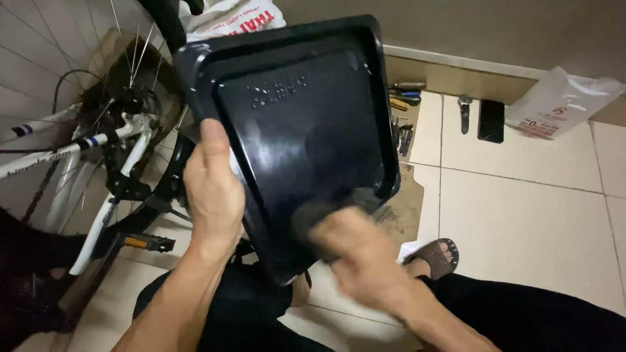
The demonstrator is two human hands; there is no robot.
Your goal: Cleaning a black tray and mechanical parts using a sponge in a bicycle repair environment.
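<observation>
Black trousers cover the person's lap at the bottom edge. Just above, the right hand (362, 257) is blurred against the lower rim of a black plastic tray (300, 130); its grip cannot be told. The left hand (212, 189) clamps the tray's left edge, holding it tilted over the lap. Beyond lie a white bicycle (98, 163), scattered tools (404, 104) and a dark phone (491, 120) on the tiled floor (521, 195).
</observation>
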